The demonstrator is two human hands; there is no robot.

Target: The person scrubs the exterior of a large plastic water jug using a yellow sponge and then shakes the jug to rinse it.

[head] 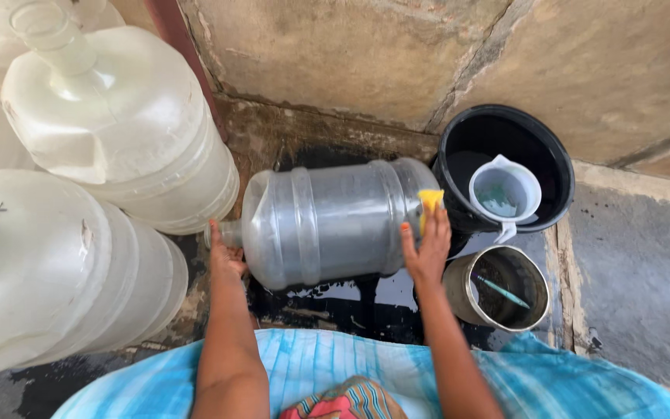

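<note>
At frame centre, the clear jug (327, 221) lies sideways; the left hand (226, 256) cups its neck, the right hand (428, 248) presses a yellow sponge (429, 203) to its base. White jugs (110, 116) crowd left, a black bucket (556, 171) right.

The clear plastic water jug lying on its side (327, 221) fills the middle of the wet floor, touching the stone wall's foot behind it. To the left, tall white translucent water jugs (110, 116) crowd close, leaving only a narrow gap by the neck where the left hand (226, 256) sits. To the right, a black round bucket (552, 167) holding a white plastic pitcher (505, 194), and a small metal pot (533, 310), hem in the right hand (428, 248). Open room lies over the grey floor far right.
</note>
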